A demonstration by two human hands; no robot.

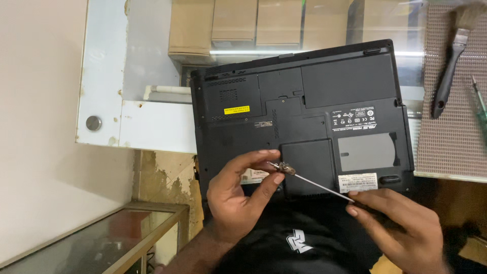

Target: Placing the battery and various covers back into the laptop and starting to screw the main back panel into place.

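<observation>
Laptop [299,116] upside down on glass counter [147,122]; brush [451,61] to right on mat [451,137].

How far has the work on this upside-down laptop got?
Done: the black laptop lies bottom up on the glass counter. In hand: the right hand holds a screwdriver, and the left hand pinches its tip, where a small metal piece sits. Left: all base covers look still in place.

Thin screwdriver [312,184] over black laptop's [304,111] underside.
</observation>
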